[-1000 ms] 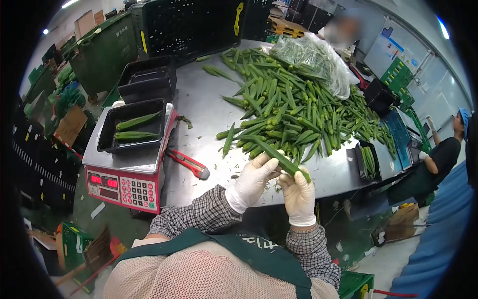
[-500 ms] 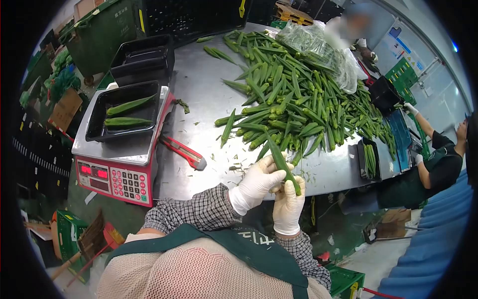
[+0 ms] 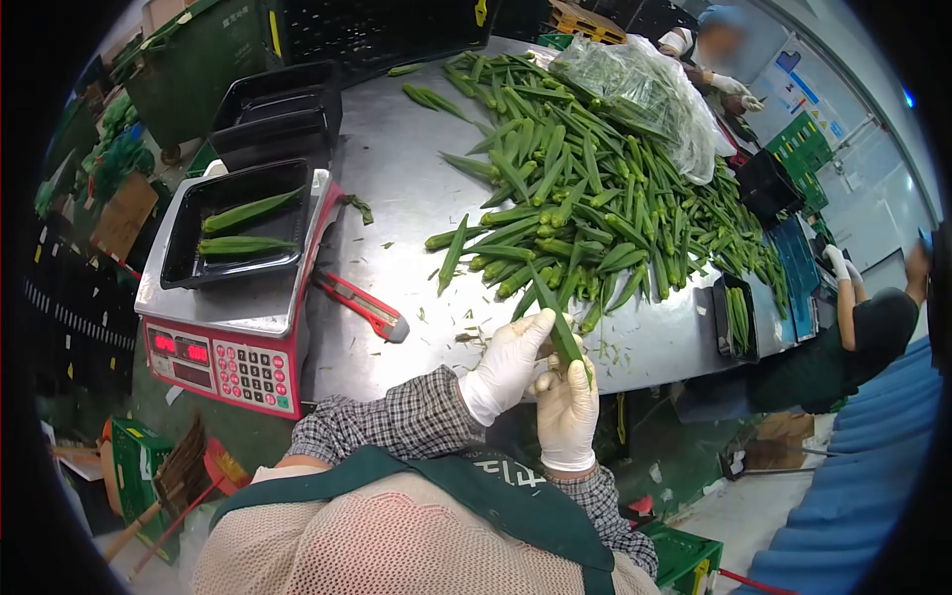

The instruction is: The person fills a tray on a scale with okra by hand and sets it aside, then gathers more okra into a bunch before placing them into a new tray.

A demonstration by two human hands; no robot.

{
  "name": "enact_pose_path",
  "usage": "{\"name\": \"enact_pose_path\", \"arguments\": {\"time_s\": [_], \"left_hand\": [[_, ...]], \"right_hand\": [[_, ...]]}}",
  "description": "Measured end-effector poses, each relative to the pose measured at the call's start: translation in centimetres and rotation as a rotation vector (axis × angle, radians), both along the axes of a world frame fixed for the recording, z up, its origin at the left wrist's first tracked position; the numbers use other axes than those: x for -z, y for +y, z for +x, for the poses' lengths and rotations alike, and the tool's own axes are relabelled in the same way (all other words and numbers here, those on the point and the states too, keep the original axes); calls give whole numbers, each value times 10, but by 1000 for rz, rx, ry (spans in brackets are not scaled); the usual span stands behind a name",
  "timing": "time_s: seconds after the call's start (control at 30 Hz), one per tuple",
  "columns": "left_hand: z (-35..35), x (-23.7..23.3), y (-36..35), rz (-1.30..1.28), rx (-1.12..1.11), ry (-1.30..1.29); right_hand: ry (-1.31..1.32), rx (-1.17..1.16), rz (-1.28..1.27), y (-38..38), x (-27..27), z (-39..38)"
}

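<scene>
Near the table's front edge, an okra pod (image 3: 560,332) is held in both white-gloved hands, its tip pointing up toward the pile. My left hand (image 3: 508,365) is closed around its middle, thumb on top. Lower down, my right hand (image 3: 568,415) grips the stem end between thumb and fingers. Just beyond lies a large heap of okra (image 3: 585,198). To the left, a black tray (image 3: 233,273) with two okra pods sits on a red-and-silver weighing scale (image 3: 223,362). A red utility knife (image 3: 362,305) lies beside the scale.
Empty black trays (image 3: 273,109) are stacked behind the scale. A clear plastic bag (image 3: 645,94) rests on the heap. At right stands a black tray of okra (image 3: 736,317). One co-worker (image 3: 863,332) is at the right, another person (image 3: 729,84) at the far end.
My hands have shifted slightly, and the okra pod has turned a little between them. The co-worker at right has brought both gloved hands together; the far person's hands have moved into clearer view.
</scene>
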State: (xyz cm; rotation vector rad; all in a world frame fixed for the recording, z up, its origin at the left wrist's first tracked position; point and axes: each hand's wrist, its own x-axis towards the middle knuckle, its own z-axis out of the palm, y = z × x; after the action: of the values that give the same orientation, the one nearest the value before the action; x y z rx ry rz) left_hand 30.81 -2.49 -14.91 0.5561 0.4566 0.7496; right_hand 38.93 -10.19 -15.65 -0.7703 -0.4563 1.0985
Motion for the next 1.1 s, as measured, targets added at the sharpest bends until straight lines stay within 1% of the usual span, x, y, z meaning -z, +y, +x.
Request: {"name": "enact_pose_path", "arguments": {"time_s": [0.07, 0.1, 0.13, 0.17, 0.2, 0.23, 0.3, 0.37, 0.47, 0.5, 0.53, 0.57, 0.6, 0.63, 0.67, 0.77, 0.8, 0.83, 0.9, 0.97, 1.07, 1.1], "left_hand": [[2, 6, 3, -27, 18, 13], [4, 8, 3, -41, 28, 19], [7, 8, 4, 35, -3, 59], [9, 12, 6, 37, -51, 40], [10, 17, 9, 41, -98, 19], [11, 19, 13, 43, -148, -7], [8, 16, 23, 71, -194, 16], [6, 9, 28, 93, -202, 15], [8, 6, 38, 110, -227, 14], [8, 7, 41, 123, -236, 14], [8, 10, 45, 101, -254, 10], [7, 14, 47, 25, -216, -29], [5, 18, 48, -51, -178, -67], [3, 21, 49, -125, -141, -104], [1, 23, 49, -224, -101, -136], [-4, 35, 53, -395, -56, -195], [-6, 34, 54, -409, -68, -203], [-7, 33, 55, -408, -62, -211], [-11, 32, 56, -407, -52, -227], [-13, 30, 57, -408, -55, -235], [-13, 27, 57, -435, -41, -216], [-12, 27, 57, -438, -34, -212]], "right_hand": [[46, -19, -9, -1, 4, 5], [79, 14, -20, -4, 2, 10], [113, 46, -29, -8, -3, 18], [148, 81, -34, -11, -8, 29], [56, 47, -4, -22, -12, 50], [-42, 11, 24, -39, -17, 78], [-319, -128, -87, -83, -27, 132], [-579, -257, -474, -128, -32, 180], [-1287, -49, -872, -126, -27, 199], [-1428, 65, -830, -104, -41, 189], [-1325, 78, -760, -80, -53, 184], [-1220, 89, -690, -54, -62, 180], [-1190, 99, -546, -27, -57, 182], [-1297, 90, -515, 3, -60, 179], [-1504, 54, -442, 38, -70, 169], [-1523, 135, -161, 150, -53, 166], [-1629, 166, -124, 185, -52, 165], [-1803, 218, -95, 220, -39, 177], [-1883, 206, -302, 272, -26, 184], [-1906, 30, -569, 298, -25, 180], [-1983, -59, -653, 306, -33, 176], [-1765, -62, -553, 306, -29, 183]]}}
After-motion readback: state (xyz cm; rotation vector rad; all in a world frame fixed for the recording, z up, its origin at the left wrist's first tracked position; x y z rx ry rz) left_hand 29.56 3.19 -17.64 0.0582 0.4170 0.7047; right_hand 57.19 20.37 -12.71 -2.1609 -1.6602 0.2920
